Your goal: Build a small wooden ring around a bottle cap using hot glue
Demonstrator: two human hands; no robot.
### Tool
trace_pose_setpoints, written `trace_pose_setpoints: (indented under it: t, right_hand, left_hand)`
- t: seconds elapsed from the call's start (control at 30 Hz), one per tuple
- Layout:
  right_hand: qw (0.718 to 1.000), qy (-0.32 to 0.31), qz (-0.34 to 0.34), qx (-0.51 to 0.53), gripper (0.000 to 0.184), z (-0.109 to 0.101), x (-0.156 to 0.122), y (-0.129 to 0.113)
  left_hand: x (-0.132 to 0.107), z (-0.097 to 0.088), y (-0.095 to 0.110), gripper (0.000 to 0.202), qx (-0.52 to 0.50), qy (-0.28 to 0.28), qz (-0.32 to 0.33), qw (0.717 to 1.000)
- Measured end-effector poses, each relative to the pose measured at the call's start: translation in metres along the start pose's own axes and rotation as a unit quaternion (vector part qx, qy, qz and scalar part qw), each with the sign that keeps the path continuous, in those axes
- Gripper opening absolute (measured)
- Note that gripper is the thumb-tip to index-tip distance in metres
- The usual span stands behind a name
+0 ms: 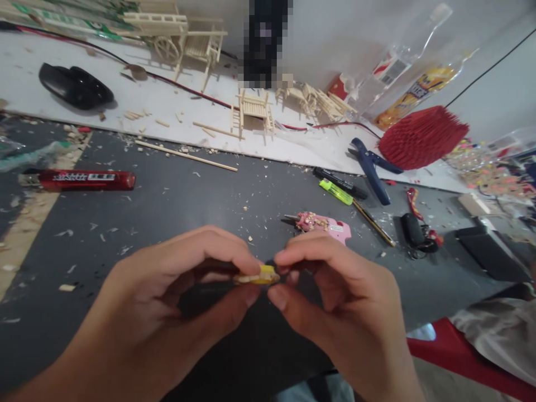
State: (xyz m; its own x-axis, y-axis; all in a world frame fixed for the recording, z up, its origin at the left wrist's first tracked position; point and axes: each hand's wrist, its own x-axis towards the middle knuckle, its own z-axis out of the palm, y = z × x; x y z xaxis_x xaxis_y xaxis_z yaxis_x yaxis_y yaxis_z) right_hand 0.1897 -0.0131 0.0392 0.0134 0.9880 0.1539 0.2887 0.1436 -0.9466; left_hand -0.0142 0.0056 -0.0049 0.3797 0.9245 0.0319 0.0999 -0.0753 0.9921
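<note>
My left hand and my right hand meet low in the middle of the view, above a dark grey mat. Between their fingertips sits a small yellow piece, pinched from both sides; most of it is hidden by my fingers, so I cannot tell what it is. Just beyond my right hand lies a pink glue gun flecked with wood crumbs.
On the mat: a red cylinder, a long wooden stick, a green lighter, a black pen, blue pliers, wood chips. Behind, on a white board, stand small stick-built models, a red paper object and black object.
</note>
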Motion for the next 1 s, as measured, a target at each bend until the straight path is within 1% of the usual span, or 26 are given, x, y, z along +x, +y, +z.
trace_pose_setpoints:
  t: [0.1,0.2,0.3,0.37,0.5,0.63,0.73,0.9,1.0]
  right_hand:
    - [0.999,0.008,-0.029,-0.012,0.026,0.002,0.000,0.002]
    - [0.999,0.016,-0.036,-0.015,0.023,0.005,0.000,0.003]
    - [1.000,0.019,-0.024,-0.001,0.021,0.006,-0.001,0.004]
    - [1.000,0.019,-0.018,0.004,0.020,0.006,0.000,0.005]
    - [1.000,0.016,0.004,0.011,0.019,0.006,-0.002,0.008]
    - [1.000,0.002,0.004,0.019,0.017,0.008,-0.004,0.012]
    - [0.999,0.000,0.021,0.027,0.015,0.009,-0.004,0.011]
    - [0.998,-0.001,0.042,0.041,0.015,0.008,-0.003,0.009]
    - [0.997,-0.007,0.054,0.053,0.016,0.008,-0.003,0.011]
  left_hand:
    - [0.005,-0.001,0.002,0.025,-0.031,0.002,-0.003,1.000]
    - [0.009,-0.001,0.005,0.029,-0.024,0.000,0.007,1.000]
    - [0.009,-0.002,0.005,0.034,0.004,-0.029,0.021,0.999]
    - [0.007,-0.002,0.004,0.035,0.012,-0.037,0.033,0.999]
    - [0.004,-0.002,0.001,0.036,0.008,-0.032,0.046,0.998]
    - [0.005,-0.001,-0.001,0.035,0.019,-0.021,0.049,0.998]
    - [0.006,0.000,0.000,0.037,0.040,-0.025,0.063,0.997]
    - [0.007,0.000,0.002,0.034,0.081,-0.019,0.060,0.995]
    - [0.009,-0.002,0.002,0.033,0.096,-0.027,0.078,0.992]
